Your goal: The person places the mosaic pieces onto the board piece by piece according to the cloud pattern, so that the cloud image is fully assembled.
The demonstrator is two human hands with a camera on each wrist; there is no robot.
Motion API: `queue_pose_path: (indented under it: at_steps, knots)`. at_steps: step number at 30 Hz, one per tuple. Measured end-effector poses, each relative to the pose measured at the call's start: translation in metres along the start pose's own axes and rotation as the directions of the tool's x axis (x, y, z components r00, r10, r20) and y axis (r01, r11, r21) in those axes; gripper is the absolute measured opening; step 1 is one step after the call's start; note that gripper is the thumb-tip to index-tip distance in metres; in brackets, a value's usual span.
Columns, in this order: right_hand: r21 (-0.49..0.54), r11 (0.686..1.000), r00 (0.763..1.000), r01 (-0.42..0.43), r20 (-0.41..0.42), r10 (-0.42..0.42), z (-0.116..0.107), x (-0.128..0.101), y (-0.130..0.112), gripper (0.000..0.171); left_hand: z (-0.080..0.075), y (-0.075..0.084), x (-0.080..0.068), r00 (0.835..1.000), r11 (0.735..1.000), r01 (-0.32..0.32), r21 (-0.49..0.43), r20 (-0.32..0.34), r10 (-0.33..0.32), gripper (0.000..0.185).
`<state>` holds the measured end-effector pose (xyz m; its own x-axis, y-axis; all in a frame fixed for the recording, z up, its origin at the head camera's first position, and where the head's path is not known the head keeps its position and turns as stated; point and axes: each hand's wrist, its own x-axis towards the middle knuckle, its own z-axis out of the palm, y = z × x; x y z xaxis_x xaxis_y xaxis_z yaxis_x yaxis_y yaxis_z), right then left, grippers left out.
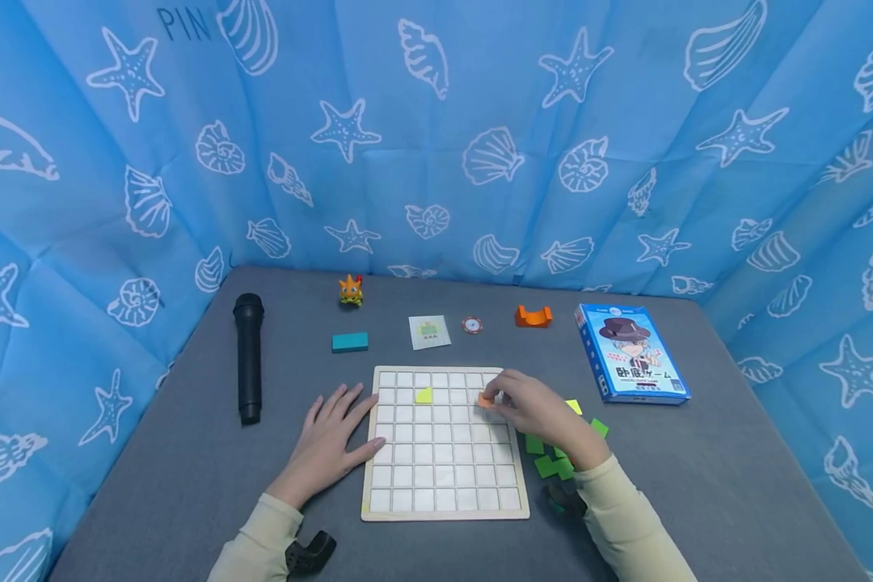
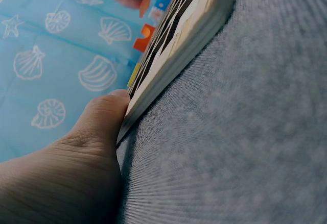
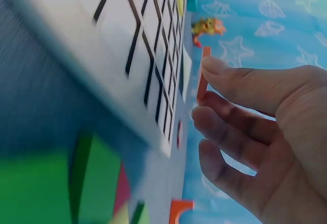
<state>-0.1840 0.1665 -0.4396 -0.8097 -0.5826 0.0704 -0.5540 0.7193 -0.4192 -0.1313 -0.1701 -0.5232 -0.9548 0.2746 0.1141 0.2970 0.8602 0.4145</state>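
A wooden grid board (image 1: pixel 444 516) with white squares lies on the grey table. Over its upper right part, my right hand (image 1: pixel 541 412) pinches a small orange tile (image 1: pixel 484 401) between thumb and fingers. The right wrist view shows this orange tile (image 3: pixel 203 76) held on edge, above the board's surface. My left hand (image 1: pixel 329 440) rests at the board's left edge with fingers spread; in the left wrist view its thumb (image 2: pixel 104 114) touches the rim. One yellow tile (image 1: pixel 424 395) with a cut corner lies in the grid's top rows.
Loose green tiles (image 1: pixel 546 466) and a yellow one (image 1: pixel 573 406) lie right of the board. Behind it are a teal block (image 1: pixel 350 343), a card (image 1: pixel 430 332), a poker chip (image 1: pixel 472 325), an orange holder (image 1: pixel 533 317) and a figurine (image 1: pixel 351 291). A microphone (image 1: pixel 249 360) and blue box (image 1: pixel 631 353) flank them.
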Motion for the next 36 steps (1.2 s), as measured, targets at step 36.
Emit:
queue_pose_path:
  at_steps: [36]
  knots:
    - [-0.05,0.997,0.996,0.061,0.064,-0.057,0.034,0.055,-0.031,0.013,-0.002,0.0,0.001,1.0,1.0,-0.001,-0.015,-0.001,0.001,0.07]
